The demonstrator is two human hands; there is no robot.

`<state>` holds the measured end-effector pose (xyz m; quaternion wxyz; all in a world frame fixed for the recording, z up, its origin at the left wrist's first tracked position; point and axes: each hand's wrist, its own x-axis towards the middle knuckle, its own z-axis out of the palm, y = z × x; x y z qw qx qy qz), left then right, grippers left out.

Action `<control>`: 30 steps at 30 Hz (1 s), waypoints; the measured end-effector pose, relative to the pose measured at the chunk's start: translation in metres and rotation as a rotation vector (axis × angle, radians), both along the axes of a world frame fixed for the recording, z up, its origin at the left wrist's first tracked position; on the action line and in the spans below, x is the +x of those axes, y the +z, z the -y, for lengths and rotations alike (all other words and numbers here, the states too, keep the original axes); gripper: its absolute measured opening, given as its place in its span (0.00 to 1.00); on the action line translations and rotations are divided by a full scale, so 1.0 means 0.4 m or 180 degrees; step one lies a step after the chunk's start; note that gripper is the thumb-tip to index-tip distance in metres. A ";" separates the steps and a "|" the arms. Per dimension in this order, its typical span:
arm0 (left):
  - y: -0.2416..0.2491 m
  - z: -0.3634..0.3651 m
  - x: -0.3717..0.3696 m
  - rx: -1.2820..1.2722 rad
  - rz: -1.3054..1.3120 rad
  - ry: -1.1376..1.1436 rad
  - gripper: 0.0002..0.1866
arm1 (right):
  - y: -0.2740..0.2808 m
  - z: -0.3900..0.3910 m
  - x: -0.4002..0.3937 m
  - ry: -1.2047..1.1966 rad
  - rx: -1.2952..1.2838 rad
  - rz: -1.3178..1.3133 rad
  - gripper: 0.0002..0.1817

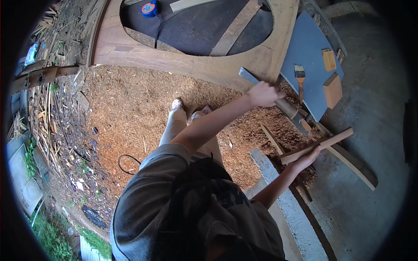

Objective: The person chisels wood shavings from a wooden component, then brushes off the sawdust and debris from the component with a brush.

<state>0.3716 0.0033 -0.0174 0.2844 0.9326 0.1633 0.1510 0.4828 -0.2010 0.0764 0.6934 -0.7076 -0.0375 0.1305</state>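
Note:
My left hand [263,94] is closed around a tool, with a flat metal piece [247,75] showing on one side and a thick round part [286,108] on the other. Its grip is partly hidden by the fingers. My right hand [306,159] holds a straight wooden strip [324,144], tilted up to the right. Below that strip, a longer wooden piece [355,167] slants down to the right. A narrow pointed stick [272,138] lies just left of the right hand.
A wooden panel with a large oval opening [183,65] spans the top. A blue-grey board [308,48] bears a paintbrush [300,74] and wooden blocks [332,90]. A blue tape measure [149,8] lies inside the opening. Wood shavings [126,100] cover the ground beside a concrete edge [287,204].

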 end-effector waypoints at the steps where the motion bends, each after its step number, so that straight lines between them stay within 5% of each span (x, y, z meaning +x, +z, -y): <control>1: -0.008 -0.010 0.007 0.0095 -0.0053 0.0158 0.24 | 0.011 0.003 0.005 0.0035 -0.0013 0.0098 0.19; 5: -0.002 -0.041 -0.005 -0.0157 -0.0341 0.0468 0.27 | 0.026 -0.076 -0.034 -0.0844 -0.0203 0.0545 0.21; 7: -0.033 -0.042 -0.010 -0.0200 -0.0402 0.0545 0.25 | -0.050 -0.080 -0.060 -0.0089 -0.0014 0.0157 0.21; 9: -0.040 -0.045 -0.024 0.0118 0.0183 0.0868 0.24 | -0.113 -0.077 -0.107 0.1249 -0.1113 -0.0509 0.18; 10: -0.038 -0.052 -0.041 0.0119 0.0168 0.0853 0.24 | -0.109 -0.079 -0.108 0.1236 -0.1109 -0.0526 0.18; 12: -0.026 -0.079 -0.079 -0.0019 -0.0411 0.1010 0.23 | -0.084 -0.096 -0.093 0.1370 -0.0594 -0.0478 0.15; 16: -0.020 -0.091 -0.114 -0.0003 -0.0416 0.1035 0.24 | -0.071 -0.156 -0.144 0.0312 0.0536 -0.0479 0.14; 18: -0.017 -0.099 -0.135 -0.0234 -0.0771 0.1168 0.24 | -0.062 -0.162 -0.208 0.2074 -0.0811 -0.0837 0.15; 23: -0.028 -0.109 -0.208 -0.0066 -0.0373 0.1436 0.23 | -0.120 -0.179 -0.169 0.1001 -0.0015 -0.0590 0.16; 25: -0.030 -0.113 -0.225 0.0116 -0.0167 0.1409 0.23 | -0.190 -0.178 -0.241 0.1238 0.0154 -0.1247 0.16; 26: -0.030 -0.124 -0.242 0.0131 -0.0173 0.1408 0.23 | -0.074 -0.216 -0.305 0.2281 -0.0480 -0.1054 0.16; 27: -0.033 -0.135 -0.265 0.0126 -0.0192 0.1516 0.23 | -0.084 -0.210 -0.295 0.2280 -0.0474 -0.1067 0.16; 29: -0.030 -0.146 -0.303 0.0120 -0.0213 0.1669 0.23 | -0.115 -0.198 -0.249 0.1575 -0.0643 -0.0746 0.15; 30: -0.023 -0.149 -0.319 0.0101 -0.0157 0.1691 0.23 | -0.095 -0.223 -0.244 0.1228 0.0067 -0.0842 0.13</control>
